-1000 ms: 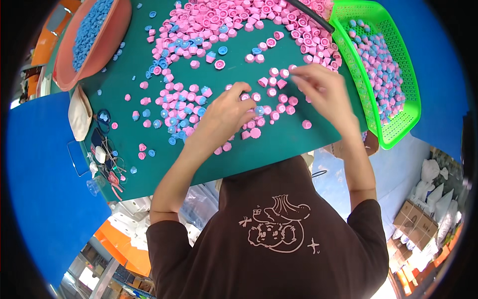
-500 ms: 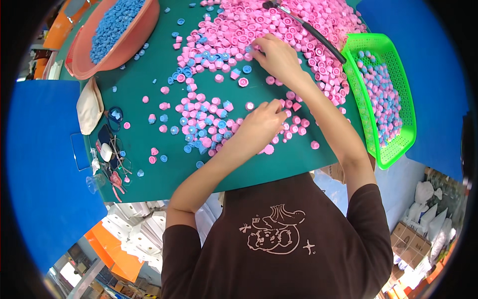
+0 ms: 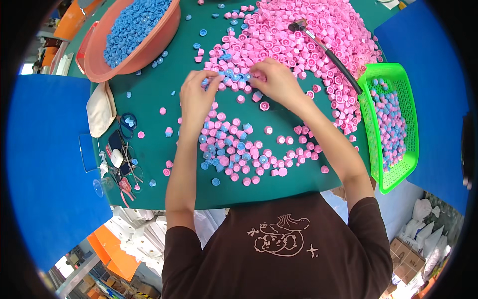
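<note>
On the green bench (image 3: 149,92), a big heap of pink cups (image 3: 298,25) lies at the far side. The left hand (image 3: 198,94) and right hand (image 3: 279,82) are at its near edge, with blue caps (image 3: 229,74) between them. The left hand is half curled, a blue bit by its fingertips; the right hand's fingers bend in close beside another. (I can't tell if either has hold of one.) It seems best to pinch one softly and not push the rest.

An orange-pink tub (image 3: 144,55) of blue caps sits far left, and a green basket (image 3: 371,124) of pink-and-blue pieces sits right. A black-handled tool (image 3: 343,70) lies on the heap, between right hand and basket; it could get in the way. A cloth pouch (image 3: 101,109) lies left. Small loose pieces (image 3: 229,134) lie nearer, easy to bump.
</note>
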`<state>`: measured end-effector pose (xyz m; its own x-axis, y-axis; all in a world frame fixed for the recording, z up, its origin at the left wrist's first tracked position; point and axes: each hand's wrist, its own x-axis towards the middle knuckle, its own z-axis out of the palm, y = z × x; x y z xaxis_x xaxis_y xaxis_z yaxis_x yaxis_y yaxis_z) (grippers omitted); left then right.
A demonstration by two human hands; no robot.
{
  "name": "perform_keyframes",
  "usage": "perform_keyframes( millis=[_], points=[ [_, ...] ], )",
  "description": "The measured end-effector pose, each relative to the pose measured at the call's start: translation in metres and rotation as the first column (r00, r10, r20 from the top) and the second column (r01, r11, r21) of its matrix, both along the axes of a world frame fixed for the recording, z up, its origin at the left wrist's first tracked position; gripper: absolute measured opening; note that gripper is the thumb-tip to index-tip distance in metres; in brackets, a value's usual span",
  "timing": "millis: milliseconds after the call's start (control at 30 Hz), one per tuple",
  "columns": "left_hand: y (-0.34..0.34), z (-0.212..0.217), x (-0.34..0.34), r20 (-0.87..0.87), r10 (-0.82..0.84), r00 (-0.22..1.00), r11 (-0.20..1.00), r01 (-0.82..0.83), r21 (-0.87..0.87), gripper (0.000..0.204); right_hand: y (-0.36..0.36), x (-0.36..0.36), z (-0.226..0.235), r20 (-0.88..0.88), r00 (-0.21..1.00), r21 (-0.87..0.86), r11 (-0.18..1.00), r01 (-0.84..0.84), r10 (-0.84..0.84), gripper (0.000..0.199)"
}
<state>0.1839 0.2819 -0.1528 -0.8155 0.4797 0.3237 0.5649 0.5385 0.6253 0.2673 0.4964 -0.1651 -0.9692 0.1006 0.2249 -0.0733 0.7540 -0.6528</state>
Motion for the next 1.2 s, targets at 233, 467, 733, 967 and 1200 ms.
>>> perform_keyframes(
  millis=[233,467,733,967,1200],
  points=[
    [0.002,0.004,-0.012,0.023,-0.062,0.998,0.971,0.066,-0.231,0.021,0.006,-0.004,0.011,0.207,0.978,-0.627,0.766,0.144,-0.014,0.020],
    [-0.013,0.012,-0.030,0.716,-0.448,0.535,0.738,-0.231,0.634,0.020,-0.023,-0.004,0.019,0.217,0.975,-0.089,0.995,-0.034,0.053,0.023],
    [-0.007,0.007,-0.026,0.660,-0.174,0.731,0.973,0.024,0.229,0.025,0.003,-0.004,0.032,0.377,0.904,-0.829,0.509,0.234,0.199,0.020],
    [0.011,0.000,-0.015,0.051,-0.145,0.988,0.962,0.153,-0.226,0.043,-0.023,-0.018,0.005,0.025,0.999,0.092,0.995,-0.040,0.037,0.024],
    [0.015,0.019,-0.022,0.364,-0.177,0.914,0.894,0.304,-0.328,0.041,-0.004,-0.016,0.021,0.296,0.950,-0.779,0.600,0.181,0.097,0.023]
  ],
)
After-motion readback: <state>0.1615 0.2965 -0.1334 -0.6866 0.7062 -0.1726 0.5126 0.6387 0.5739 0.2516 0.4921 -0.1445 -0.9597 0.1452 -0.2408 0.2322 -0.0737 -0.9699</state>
